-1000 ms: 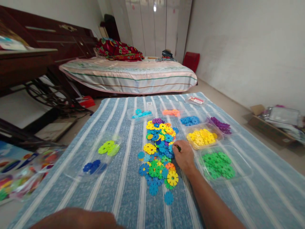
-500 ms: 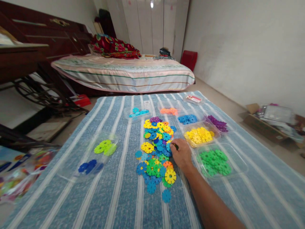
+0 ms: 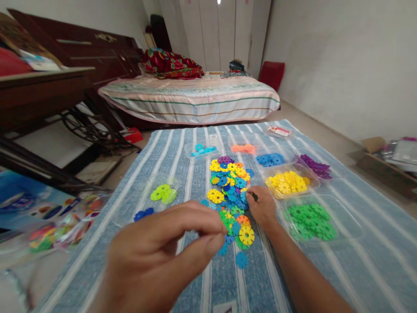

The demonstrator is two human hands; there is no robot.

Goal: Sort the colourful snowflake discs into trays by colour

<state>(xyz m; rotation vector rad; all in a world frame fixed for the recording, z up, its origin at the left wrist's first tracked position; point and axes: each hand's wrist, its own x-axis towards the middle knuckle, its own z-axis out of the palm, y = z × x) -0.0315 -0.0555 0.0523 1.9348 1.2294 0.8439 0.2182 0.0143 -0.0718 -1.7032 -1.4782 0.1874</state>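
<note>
A bedroom with pale walls held a striped bed at the far side, a dark wooden cabinet at the left and a red stool by the far wall. Nearer lay a bench covered in a blue-and-white striped cloth. A heap of mixed coloured snowflake discs sat in the middle of it. Clear trays ringed the heap: a tray of green discs at the right, a tray of yellow discs just beyond it, then purple discs, blue discs and orange discs farther off. At the left lay lime discs and dark blue discs, with cyan discs at the far left of the heap.

The right hand reached forward on a straight forearm, knuckles up, resting at the right edge of the heap; its grip was pinched on a small dark green disc between thumb and forefinger, touching the heap's blue pieces. The left hand was raised close to the camera, back toward the viewer, fingers curled with thumb and fingertips drawn together above the near edge of the heap; whether anything sat in that grip could not be told.
</note>
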